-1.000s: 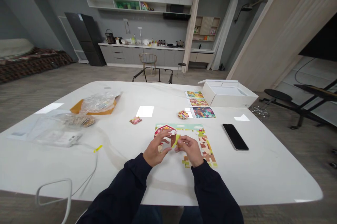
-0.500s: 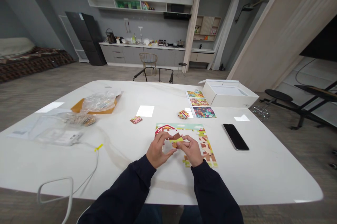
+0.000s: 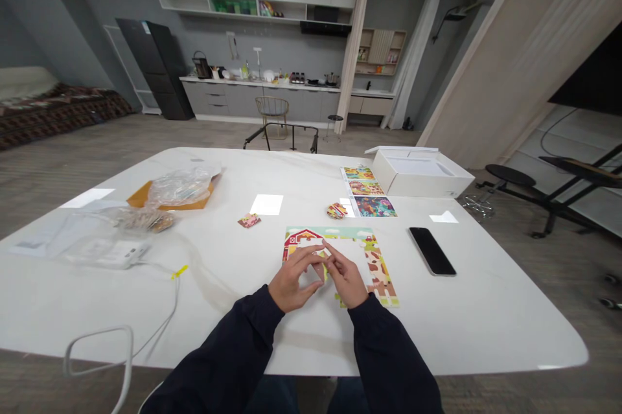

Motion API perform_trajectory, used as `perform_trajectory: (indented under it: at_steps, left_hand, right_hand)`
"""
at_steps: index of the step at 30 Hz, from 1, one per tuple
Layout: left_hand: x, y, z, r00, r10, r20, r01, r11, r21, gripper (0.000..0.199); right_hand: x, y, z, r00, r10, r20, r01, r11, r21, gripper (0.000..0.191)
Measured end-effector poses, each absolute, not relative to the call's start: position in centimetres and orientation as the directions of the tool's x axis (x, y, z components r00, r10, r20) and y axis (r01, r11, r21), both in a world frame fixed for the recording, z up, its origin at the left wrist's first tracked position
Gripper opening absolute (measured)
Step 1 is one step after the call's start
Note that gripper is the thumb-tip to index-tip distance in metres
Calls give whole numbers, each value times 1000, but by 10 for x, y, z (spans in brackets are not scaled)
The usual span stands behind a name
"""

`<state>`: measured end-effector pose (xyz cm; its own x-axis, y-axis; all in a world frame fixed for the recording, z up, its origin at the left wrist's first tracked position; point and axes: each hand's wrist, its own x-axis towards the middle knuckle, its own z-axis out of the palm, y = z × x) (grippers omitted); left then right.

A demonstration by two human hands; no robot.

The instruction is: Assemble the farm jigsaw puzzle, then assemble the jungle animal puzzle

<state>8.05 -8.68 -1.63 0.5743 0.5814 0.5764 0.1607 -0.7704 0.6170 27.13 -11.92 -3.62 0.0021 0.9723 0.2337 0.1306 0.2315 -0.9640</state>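
A farm-scene jigsaw puzzle (image 3: 340,234) lies on the white table (image 3: 218,310), with a red barn at its upper left and a brown-and-cream patterned strip down its right side. Its middle is a bare white area, mostly under my hands. My left hand (image 3: 294,278) and my right hand (image 3: 345,276) meet over that area. Between their fingertips is a jigsaw piece (image 3: 323,272), nearly hidden, with only a yellow-green sliver showing. Both hands pinch it just above the puzzle.
A black phone (image 3: 431,251) lies to the right. Beyond stand a white open box (image 3: 420,174), several picture cards (image 3: 367,190) and a small heap of pieces (image 3: 337,210). A lone piece (image 3: 249,220), plastic bags (image 3: 179,187) and a white cable (image 3: 175,287) lie left.
My hands have come lower and closer to the puzzle. The piece, clearly visible before, is now almost covered by my fingers. The view has shifted slightly.
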Motion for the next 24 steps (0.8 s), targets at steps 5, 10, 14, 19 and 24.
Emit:
perform_trajectory:
  at_steps: [5,10,14,19,24]
  left_hand:
    - [78,-83,-17,594,569,569,131,-766,629,41]
    - [73,-80,-14,602,599,529,89,-708,700,30]
    - [72,-86,-12,573,625,530,163,-720,674,32]
    - [85,-106,-23,651,632,421,343,-739,580,38]
    - [93,-114,-35,666,669,328,421,-701,575,38]
  right_hand:
    - [273,-123,-33,-1,963,271,192,266,-945,47]
    - [271,-126,-21,-31,959,280,233,280,-931,45]
    - [279,-139,-8,130,935,330,303,279,-911,39]
    - [306,-170,-17,178,905,387,534,241,-810,26]
    - [319,-179,-45,89,917,388,641,246,-728,19]
